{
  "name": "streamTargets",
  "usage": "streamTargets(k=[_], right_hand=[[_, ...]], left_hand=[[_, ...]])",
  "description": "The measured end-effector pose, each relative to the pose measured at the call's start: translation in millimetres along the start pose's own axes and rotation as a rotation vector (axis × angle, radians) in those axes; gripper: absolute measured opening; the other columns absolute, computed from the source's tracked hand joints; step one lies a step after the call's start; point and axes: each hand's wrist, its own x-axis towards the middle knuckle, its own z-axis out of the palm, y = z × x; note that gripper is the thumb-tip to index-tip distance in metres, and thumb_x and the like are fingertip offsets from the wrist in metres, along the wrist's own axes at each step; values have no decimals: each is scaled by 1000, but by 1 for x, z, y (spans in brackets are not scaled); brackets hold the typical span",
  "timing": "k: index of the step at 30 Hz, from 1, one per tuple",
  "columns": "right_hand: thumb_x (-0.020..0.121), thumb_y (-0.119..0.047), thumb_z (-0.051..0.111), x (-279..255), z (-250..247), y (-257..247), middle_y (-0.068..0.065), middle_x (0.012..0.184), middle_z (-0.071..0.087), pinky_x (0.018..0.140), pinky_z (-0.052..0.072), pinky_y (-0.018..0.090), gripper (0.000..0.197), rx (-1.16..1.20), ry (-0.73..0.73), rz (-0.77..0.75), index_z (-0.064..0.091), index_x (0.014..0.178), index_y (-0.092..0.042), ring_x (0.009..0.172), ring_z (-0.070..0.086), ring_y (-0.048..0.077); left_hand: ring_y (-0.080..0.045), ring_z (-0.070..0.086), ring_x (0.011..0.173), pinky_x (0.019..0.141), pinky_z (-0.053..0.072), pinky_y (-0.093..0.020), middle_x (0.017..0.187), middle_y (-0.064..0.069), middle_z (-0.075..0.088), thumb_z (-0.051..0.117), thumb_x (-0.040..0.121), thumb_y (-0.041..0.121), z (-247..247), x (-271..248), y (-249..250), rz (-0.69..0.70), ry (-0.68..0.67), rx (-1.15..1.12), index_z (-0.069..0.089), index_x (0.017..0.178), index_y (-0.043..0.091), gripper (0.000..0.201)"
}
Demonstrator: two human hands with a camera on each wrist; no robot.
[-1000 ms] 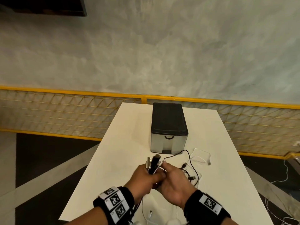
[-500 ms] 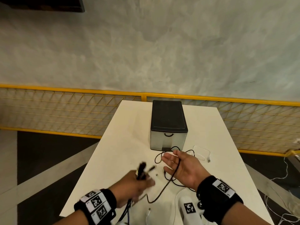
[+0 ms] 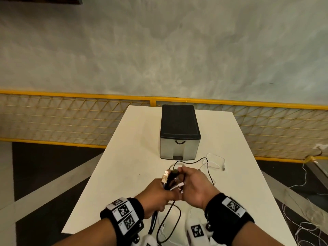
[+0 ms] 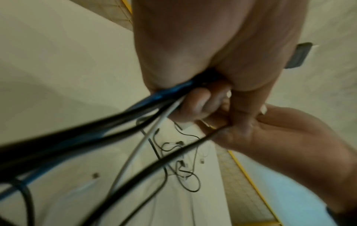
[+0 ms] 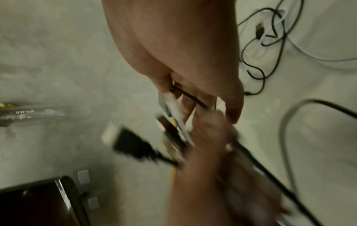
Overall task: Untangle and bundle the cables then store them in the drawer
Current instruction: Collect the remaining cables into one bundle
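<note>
My left hand (image 3: 158,193) grips a bundle of cables (image 3: 169,178) upright over the near part of the white table (image 3: 134,157); metal and black plugs stick out above the fist. In the left wrist view blue, black and grey cables (image 4: 115,122) run out of that fist (image 4: 193,61). My right hand (image 3: 192,182) touches the left one and pinches a thin black cable (image 4: 173,154) beside the bundle. The right wrist view shows the right hand's fingers (image 5: 193,68) on that black cable (image 5: 190,96) and a black flat plug (image 5: 133,145). A black-topped drawer unit (image 3: 180,132) stands behind, drawer shut.
Loose black cable loops (image 3: 204,159) and a white cable (image 3: 215,162) lie on the table right of the hands, in front of the drawer unit. More cable hangs off the near edge (image 3: 166,226). A yellow mesh fence (image 3: 71,119) runs behind the table. White cables lie on the floor (image 3: 301,206) at right.
Half a second ago my right hand lay open, palm up, apart from the left. Now both hands are together again, the left raised forward with the bundle, the right pinching the black cable.
</note>
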Motion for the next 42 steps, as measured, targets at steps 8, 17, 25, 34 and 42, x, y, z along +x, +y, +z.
streamTargets(k=[8, 17, 25, 34, 42], right_hand=[[101, -26, 42, 2, -18, -33, 1, 65, 65, 73, 48, 37, 21, 109, 108, -128, 55, 86, -19, 75, 69, 22], [98, -22, 44, 4, -21, 9, 12, 99, 72, 74, 44, 41, 16, 20, -47, -85, 55, 88, -17, 92, 66, 28], [92, -27, 41, -5, -2, 14, 9, 92, 69, 74, 41, 38, 34, -50, -154, 2, 70, 102, -13, 77, 61, 25], [102, -30, 38, -3, -10, -56, 7, 97, 73, 90, 45, 48, 21, -4, -27, -146, 57, 101, -21, 100, 69, 25], [103, -25, 34, -2, -14, -47, 14, 117, 70, 81, 47, 45, 25, -68, -43, -185, 58, 104, -16, 108, 67, 28]], left_hand=[[-10, 35, 42, 43, 28, -22, 55, 5, 52, 81, 71, 15, -22, -17, -26, -191, -243, 336, 67, 66, 21, 16], [-10, 31, 44, 43, 23, -21, 64, -2, 51, 70, 87, 16, -17, 5, 8, 38, 187, -96, 64, 81, 14, 10], [-9, 36, 41, 42, 25, -19, 55, 3, 50, 71, 79, -1, 10, 8, 6, 76, 166, -87, 62, 71, 14, 20], [-6, 46, 47, 49, 35, -23, 64, 8, 63, 84, 71, 19, -23, -16, -36, -279, -371, 462, 72, 69, 23, 12], [-8, 27, 44, 41, 21, -21, 57, 4, 45, 76, 82, 18, -25, 0, -6, 5, 111, -145, 58, 78, 14, 19]])
